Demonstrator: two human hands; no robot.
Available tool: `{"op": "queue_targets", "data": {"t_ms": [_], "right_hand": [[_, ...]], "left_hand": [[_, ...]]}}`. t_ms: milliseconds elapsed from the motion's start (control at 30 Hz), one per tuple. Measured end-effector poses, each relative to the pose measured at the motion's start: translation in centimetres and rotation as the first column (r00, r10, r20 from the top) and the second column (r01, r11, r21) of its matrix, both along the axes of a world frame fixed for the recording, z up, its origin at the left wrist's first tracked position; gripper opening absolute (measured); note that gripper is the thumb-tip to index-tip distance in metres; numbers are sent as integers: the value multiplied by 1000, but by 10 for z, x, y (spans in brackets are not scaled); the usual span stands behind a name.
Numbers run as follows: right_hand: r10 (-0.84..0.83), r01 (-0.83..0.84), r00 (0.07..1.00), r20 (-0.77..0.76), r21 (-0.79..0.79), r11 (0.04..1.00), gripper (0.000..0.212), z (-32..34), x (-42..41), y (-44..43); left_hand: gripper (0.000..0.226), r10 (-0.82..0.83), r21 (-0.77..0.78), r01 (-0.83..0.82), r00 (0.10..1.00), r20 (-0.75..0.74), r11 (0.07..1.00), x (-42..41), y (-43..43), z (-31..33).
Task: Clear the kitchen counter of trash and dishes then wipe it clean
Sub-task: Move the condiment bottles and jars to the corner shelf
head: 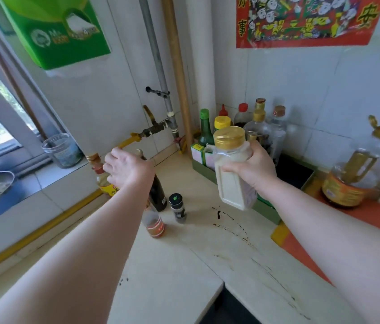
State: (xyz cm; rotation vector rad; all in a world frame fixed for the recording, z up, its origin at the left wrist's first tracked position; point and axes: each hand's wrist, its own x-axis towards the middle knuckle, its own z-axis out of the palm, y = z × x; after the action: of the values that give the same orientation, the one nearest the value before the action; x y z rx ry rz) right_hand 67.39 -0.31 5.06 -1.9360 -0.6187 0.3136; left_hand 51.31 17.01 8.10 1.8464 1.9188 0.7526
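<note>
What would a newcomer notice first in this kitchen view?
The right hand grips a clear square plastic jar with a gold lid and pale contents, held up mid-frame. Below it, dark brown splatters trail across the cream counter toward the near edge. At left, the left hand is at the neck of a tall dark glass bottle.

jar (228, 183): translucent plastic, smooth | lid (229, 136): shiny gold metal, ribbed | counter (184, 265): pale, smooth, matt, stained | wall tiles (301, 90): glossy white ceramic | pipe (158, 66): dull grey metal | corner bottles (277, 132): clear glossy glass
</note>
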Motion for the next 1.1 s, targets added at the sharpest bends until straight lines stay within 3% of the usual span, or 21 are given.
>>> {"op": "queue_targets", "data": {"t_ms": [133,200,267,400,500,600,667,800,967,1100], "right_hand": [[85,-84,996,-37,29,996,49,-9,-13,16],[100,-99,994,-39,21,995,50,-12,-19,23],[110,-110,993,-43,12,994,52,-15,-22,30],[111,-112,993,-50,-15,994,53,-18,-27,35],[93,-94,993,-69,-21,995,53,-19,-28,36],[54,-56,995,-87,-18,998,56,-19,-29,37],[42,-42,995,-86,2,999,57,-15,-29,37],[16,-10,996,-83,71,997,57,-2,-32,35],[-50,63,996,-80,171,983,57,21,-23,17],[-142,152,988,-64,185,971,65,29,0,-9]], "left_hand": [[77,-69,-135,50,988,-139,990,-18,16,-18],[86,-200,-332,140,968,-154,933,-19,13,-26],[80,-304,-476,218,946,-111,852,-21,11,-29],[46,-481,-465,318,828,-289,826,-25,10,-28],[21,-515,-412,348,748,-420,842,-31,9,-32],[18,-543,-379,389,614,-573,840,-33,9,-27],[22,-566,-399,402,568,-597,824,-29,8,-10],[31,-630,-435,462,638,-441,773,-13,7,36],[38,-646,-316,587,753,-123,745,21,-10,59],[33,-680,-257,693,717,151,674,52,-33,51]]}}
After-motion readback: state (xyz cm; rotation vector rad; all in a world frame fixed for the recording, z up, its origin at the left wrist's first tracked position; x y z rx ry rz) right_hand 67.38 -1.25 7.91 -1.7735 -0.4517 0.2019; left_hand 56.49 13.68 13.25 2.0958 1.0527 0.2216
